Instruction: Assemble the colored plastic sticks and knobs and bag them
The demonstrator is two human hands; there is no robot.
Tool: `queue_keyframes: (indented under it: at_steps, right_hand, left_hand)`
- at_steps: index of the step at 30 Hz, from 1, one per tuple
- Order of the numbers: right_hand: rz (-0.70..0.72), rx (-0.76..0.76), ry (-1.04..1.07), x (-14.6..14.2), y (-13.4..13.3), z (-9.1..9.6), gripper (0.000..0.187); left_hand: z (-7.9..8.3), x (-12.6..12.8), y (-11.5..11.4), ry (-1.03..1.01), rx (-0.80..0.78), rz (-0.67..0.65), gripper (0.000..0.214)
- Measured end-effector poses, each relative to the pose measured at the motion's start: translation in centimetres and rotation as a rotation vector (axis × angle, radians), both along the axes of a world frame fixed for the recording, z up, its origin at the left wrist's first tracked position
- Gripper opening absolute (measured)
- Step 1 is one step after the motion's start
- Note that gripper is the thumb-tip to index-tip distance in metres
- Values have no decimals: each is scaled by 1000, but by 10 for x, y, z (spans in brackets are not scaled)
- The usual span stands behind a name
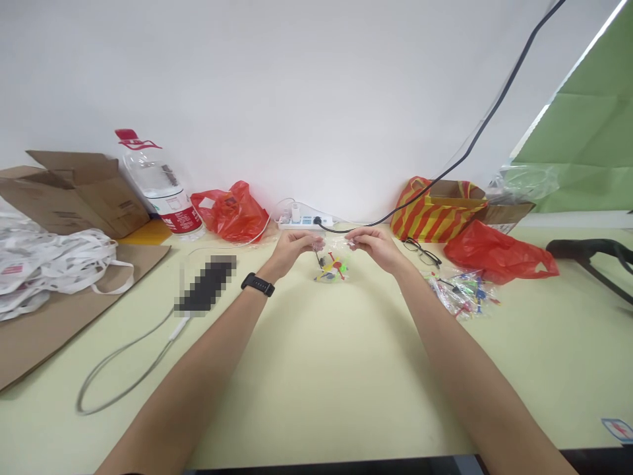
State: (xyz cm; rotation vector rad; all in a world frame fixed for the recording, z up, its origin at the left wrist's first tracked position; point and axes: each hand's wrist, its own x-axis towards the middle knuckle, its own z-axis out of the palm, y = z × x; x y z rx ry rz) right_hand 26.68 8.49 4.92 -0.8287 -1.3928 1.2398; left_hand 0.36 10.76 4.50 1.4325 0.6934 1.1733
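Between my two hands hangs a small clear plastic bag (332,269) with small yellow, red, green and dark plastic pieces inside. My left hand (297,251), with a black band on its wrist, pinches the bag's upper left corner. On the other side, my right hand (374,247) pinches the upper right corner. The bag is held up near the middle of the table; whether its bottom touches the surface I cannot tell. Right of my right forearm lies a pile of similar clear bags (465,293) with coloured pieces.
Along the wall stand a cardboard box (93,198), a large bottle (165,191), a red plastic bag (235,214), a power strip (305,222) and a striped bag (425,218). Glasses (422,252) lie at right, a cabled dark device (206,287) at left. White straps (59,270) cover some cardboard.
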Motion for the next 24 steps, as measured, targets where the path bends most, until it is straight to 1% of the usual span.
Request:
queue_keyframes:
  at_steps: [3,6,9,12,15,20,24]
  right_hand:
    - [6,14,-1,0,1,1,18]
    - [-19,22,-7,-3,0,3,23]
    - [-73,48,-91,-10,-2,4,33]
    - [-51,102,-210,-20,-4,4,40]
    - [-5,139,-265,-25,-5,4,41]
    - [-6,131,-244,-23,-4,3,40]
    - [-5,128,-207,-23,-3,1,39]
  left_hand:
    - [-1,1,0,32,41,84,30]
    - [0,-1,-1,64,42,59,40]
    - [3,-2,-3,109,74,39,48]
    - [6,-2,-4,157,116,40,44]
    - [10,-4,-4,205,139,20,43]
    - [19,-11,-5,266,128,6,42]
    - [20,-12,-7,274,163,-17,37]
